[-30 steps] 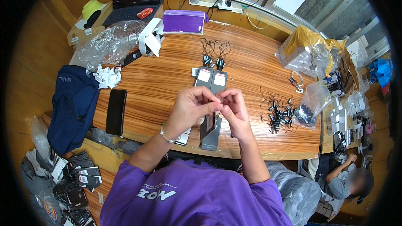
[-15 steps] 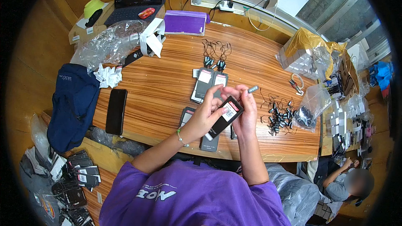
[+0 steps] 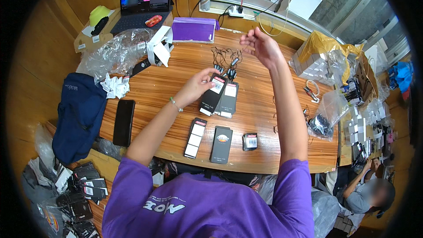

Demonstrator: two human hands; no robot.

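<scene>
My left hand [image 3: 198, 87] has its thumb and fingers closed at the upper left edge of a black hang tag [image 3: 211, 98]. That tag, with a white sticker, rests on the left tag pile; a second pile of grey tags [image 3: 228, 102] is beside it. Black cords with small grey cylinder ends [image 3: 231, 73] trail off the tops of both piles. My right hand [image 3: 262, 49] is raised beyond the piles, fingers loosely curled and apart, with nothing visible in them. Nearer me are narrow stickered tags [image 3: 195, 139], grey tags with an oval emblem [image 3: 221, 144] and small black tags [image 3: 250, 141].
Loose cords [image 3: 306, 113] are partly hidden by my right forearm. A clear bag [image 3: 327, 113], snips [image 3: 312, 91] and white boxes [image 3: 313, 65] stand to the right. A phone [image 3: 124, 122] and blue pouch [image 3: 78, 117] are at left. A co-worker [image 3: 363, 194] sits lower right.
My hands have moved apart from over the near tags. The left one has brought the black tag to the far left pile; the right has swung away and up, no longer at the cord.
</scene>
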